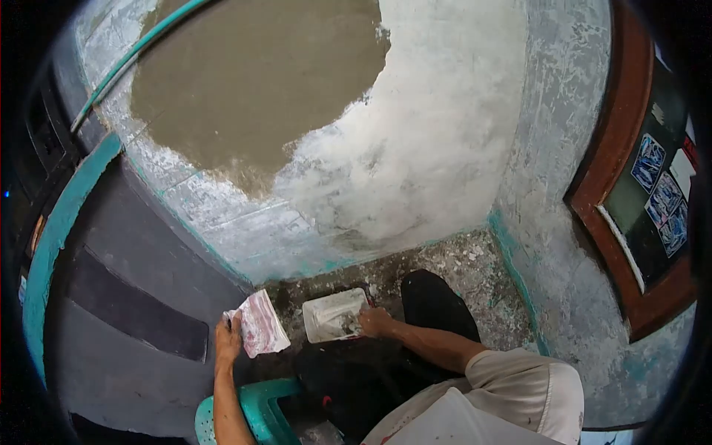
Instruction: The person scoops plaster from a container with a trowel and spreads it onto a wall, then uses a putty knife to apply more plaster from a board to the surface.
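My left hand (229,337) grips the left edge of a flat, whitish packet with pinkish-red print (263,326), thumb on its top face. To the right of the packet is a shallow white rectangular tray (315,334) with pale, paste-like material smeared inside. My right hand (376,322) is closed at the tray's right edge. Whatever its fingers hold is hidden and too small to make out. Between packet and tray there is a narrow gap.
Ahead rises a wall (437,133) with a large grey-brown bare patch (259,81). A green hose (141,46) crosses the upper left. Below me is a green plastic stool (256,404). Debris covers the floor (482,289). A brown-framed window (604,133) stands right.
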Demonstrator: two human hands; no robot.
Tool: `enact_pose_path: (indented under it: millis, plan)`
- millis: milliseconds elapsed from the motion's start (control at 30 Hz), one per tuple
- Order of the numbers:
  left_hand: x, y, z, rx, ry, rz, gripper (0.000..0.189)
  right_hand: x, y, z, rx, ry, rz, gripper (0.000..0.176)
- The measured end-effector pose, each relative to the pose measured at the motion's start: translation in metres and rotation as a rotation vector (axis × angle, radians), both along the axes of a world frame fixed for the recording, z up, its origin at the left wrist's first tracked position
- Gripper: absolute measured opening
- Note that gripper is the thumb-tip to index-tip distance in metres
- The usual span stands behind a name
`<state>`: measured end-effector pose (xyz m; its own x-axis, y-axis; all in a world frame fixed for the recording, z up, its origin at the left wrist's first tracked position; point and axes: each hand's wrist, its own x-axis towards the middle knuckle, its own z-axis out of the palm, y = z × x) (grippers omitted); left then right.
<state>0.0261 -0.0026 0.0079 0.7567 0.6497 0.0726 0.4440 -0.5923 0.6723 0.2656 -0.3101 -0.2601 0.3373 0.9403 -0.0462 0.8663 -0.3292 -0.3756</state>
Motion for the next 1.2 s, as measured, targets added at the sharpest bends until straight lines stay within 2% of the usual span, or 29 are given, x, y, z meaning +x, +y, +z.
enact_pose_path:
  millis: [100,200,300,467,633,667,733,767,833,900,967,1100,1167,1200]
  plan:
    - [-0.001,0.002,-0.005,0.053,-0.023,0.042,0.068,-0.002,0.002,0.009,-0.031,-0.008,-0.021,0.038]
    - [-0.003,0.003,-0.014,0.148,-0.106,0.128,0.072,-0.008,0.005,0.006,-0.014,-0.066,-0.065,0.034]
    - [-0.004,-0.001,-0.004,0.131,-0.11,0.117,0.071,-0.014,0.002,0.006,0.082,-0.107,-0.129,0.034]
    - [-0.001,0.009,-0.011,0.175,-0.2,0.125,0.064,-0.016,-0.009,0.044,0.011,-0.03,-0.121,0.036]
    - [0.003,0.003,-0.004,0.163,-0.26,0.173,0.059,-0.01,-0.011,0.028,0.064,-0.005,-0.167,0.037]
    - [0.003,0.001,0.0,0.159,-0.26,0.162,0.059,-0.006,-0.009,0.022,-0.003,-0.028,-0.137,0.038]
    - [0.0,-0.003,0.009,0.046,-0.177,0.136,0.073,-0.007,-0.006,0.013,-0.072,-0.05,-0.109,0.04]
    - [0.0,-0.006,0.009,0.031,-0.257,0.104,0.07,-0.009,-0.005,0.009,-0.057,-0.054,-0.124,0.038]
    - [-0.001,0.009,-0.008,0.092,-0.231,0.104,0.068,-0.008,-0.001,-0.004,-0.041,-0.059,-0.145,0.037]
    - [-0.001,0.011,-0.015,0.152,-0.201,0.105,0.066,-0.005,0.0,-0.01,0.153,-0.056,-0.151,0.042]
    - [0.0,-0.003,-0.007,0.225,-0.137,0.148,0.058,-0.008,-0.003,-0.003,0.118,-0.057,-0.194,0.041]
    - [-0.001,0.016,-0.019,0.204,-0.111,0.065,0.059,-0.012,-0.011,0.025,0.041,0.011,-0.284,0.043]
    - [-0.001,0.008,-0.009,0.127,-0.047,0.126,0.059,-0.006,-0.003,0.008,-0.058,-0.038,-0.303,0.043]
    - [-0.001,0.0,0.001,0.127,-0.058,0.117,0.066,-0.005,-0.003,0.0,-0.006,-0.026,-0.289,0.047]
